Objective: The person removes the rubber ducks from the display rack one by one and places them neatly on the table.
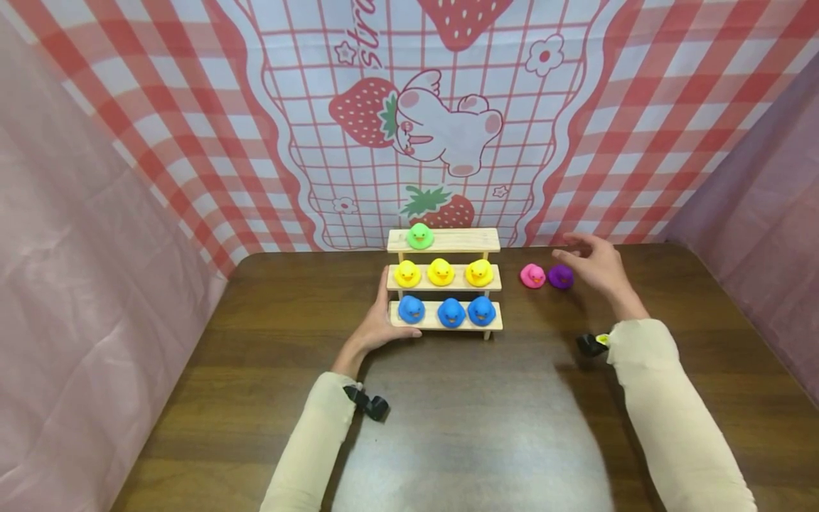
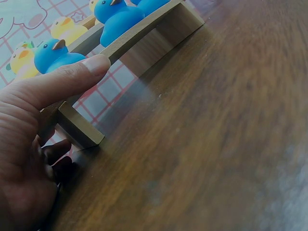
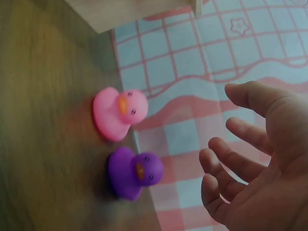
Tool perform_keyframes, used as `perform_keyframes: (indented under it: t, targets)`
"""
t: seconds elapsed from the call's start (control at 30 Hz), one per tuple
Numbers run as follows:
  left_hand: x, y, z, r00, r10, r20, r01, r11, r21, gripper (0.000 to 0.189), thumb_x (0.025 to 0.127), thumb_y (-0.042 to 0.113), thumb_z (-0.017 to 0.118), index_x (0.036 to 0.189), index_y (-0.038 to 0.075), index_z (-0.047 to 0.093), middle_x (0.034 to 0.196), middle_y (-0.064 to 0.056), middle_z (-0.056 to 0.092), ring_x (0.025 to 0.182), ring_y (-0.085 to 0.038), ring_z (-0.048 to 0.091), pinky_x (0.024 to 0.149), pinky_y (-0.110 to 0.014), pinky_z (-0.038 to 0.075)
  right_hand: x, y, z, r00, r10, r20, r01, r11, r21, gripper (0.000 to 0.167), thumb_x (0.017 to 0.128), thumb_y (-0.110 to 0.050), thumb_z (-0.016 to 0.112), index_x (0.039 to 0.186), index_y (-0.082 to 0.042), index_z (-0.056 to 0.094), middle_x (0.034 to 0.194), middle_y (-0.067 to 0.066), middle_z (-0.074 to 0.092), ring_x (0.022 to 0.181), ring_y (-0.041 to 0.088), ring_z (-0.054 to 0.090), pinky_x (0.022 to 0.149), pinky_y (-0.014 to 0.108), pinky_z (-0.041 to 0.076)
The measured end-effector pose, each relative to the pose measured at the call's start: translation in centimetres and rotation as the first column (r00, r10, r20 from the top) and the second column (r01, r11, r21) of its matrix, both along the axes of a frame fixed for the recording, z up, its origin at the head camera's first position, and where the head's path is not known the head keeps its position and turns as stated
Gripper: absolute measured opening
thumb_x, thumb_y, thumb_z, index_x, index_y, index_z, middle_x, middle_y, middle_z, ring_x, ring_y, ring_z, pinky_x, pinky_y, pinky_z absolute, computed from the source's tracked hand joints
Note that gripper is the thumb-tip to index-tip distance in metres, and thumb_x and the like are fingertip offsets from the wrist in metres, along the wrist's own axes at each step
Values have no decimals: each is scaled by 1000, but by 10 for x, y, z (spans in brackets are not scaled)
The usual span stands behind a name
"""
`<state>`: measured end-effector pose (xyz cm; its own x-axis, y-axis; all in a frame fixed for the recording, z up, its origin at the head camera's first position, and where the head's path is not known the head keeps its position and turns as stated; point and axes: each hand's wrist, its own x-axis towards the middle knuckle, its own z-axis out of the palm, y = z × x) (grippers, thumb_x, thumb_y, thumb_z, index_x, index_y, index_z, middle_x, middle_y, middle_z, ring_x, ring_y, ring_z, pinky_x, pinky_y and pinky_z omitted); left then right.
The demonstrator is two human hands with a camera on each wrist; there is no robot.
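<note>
A three-tier wooden display shelf (image 1: 448,241) stands at the table's back. My left hand (image 1: 376,326) grips its lower left end, the thumb (image 2: 79,77) along the bottom tier's front edge. Blue rubber ducks (image 1: 451,313) line the bottom tier, yellow rubber ducks (image 1: 441,272) the middle one. On the top tier a green rubber duck (image 1: 420,236) sits left of centre. Right of the shelf, a pink rubber duck (image 3: 120,113) and a purple rubber duck (image 3: 134,172) rest side by side on the table. Apart from them hovers my right hand (image 1: 598,269), holding nothing, fingers loosely bent.
The brown wooden table (image 1: 480,427) reaches back to a hanging strawberry-print cloth (image 1: 307,85) right behind the shelf. Pale pink curtains (image 1: 83,284) hang on both sides. A black wrist camera (image 1: 367,404) sits at the left cuff, another black camera (image 1: 590,346) at the right.
</note>
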<state>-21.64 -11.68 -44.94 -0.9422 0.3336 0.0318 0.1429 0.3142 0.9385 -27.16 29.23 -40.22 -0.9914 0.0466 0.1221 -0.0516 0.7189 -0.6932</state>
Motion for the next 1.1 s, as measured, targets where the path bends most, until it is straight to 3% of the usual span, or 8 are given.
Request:
perform_keyframes:
  t: [0.2,0.43,0.53,0.67,0.8,1.1]
  targets:
    - [0,0,1,1000,-4,6,4,1000,17,130,74,-1,82,160,11,-14,169,-22,4,153,-39,21,128,-51,16,-1,-15,11,1000,25,0,-25,999,-40,64,94,-47,66,139,-3,56,135,23,62,117,33,60,75,9,40]
    - [1,1,2,1000,-7,9,7,1000,14,131,73,0,83,160,11,-14,169,-22,3,153,-39,21,128,-52,16,0,-31,25,999,46,1,-46,997,-67,61,95,-44,65,141,-5,54,138,22,59,118,32,57,81,20,43]
    - [0,1,1,1000,-6,2,6,1000,12,131,73,1,83,160,11,-14,169,-21,2,154,-39,20,128,-52,16,-1,-39,31,999,50,-8,-50,996,-73,60,94,-42,66,140,-6,55,139,20,59,117,32,60,79,18,45]
    - [-1,0,0,1000,-3,1,3,1000,4,131,73,2,84,160,12,-14,170,-20,1,154,-39,19,128,-52,16,-4,-49,36,997,59,-46,-63,994,-90,52,93,-33,69,136,-4,59,135,20,63,98,11,65,72,11,45]
    - [-2,0,-1,1000,-5,5,5,1000,7,131,74,2,84,160,12,-14,170,-17,0,155,-37,18,128,-52,15,-6,-57,40,993,80,-82,-89,990,-109,47,93,-28,69,132,-3,62,129,23,64,81,-9,55,69,8,45]
    - [-2,-1,-3,1000,-7,12,7,1000,10,132,73,2,84,160,12,-15,170,-17,-2,155,-37,17,128,-52,16,-7,-80,49,991,113,-77,-121,987,-108,52,94,-29,69,138,-4,58,134,21,62,108,28,60,68,9,45]
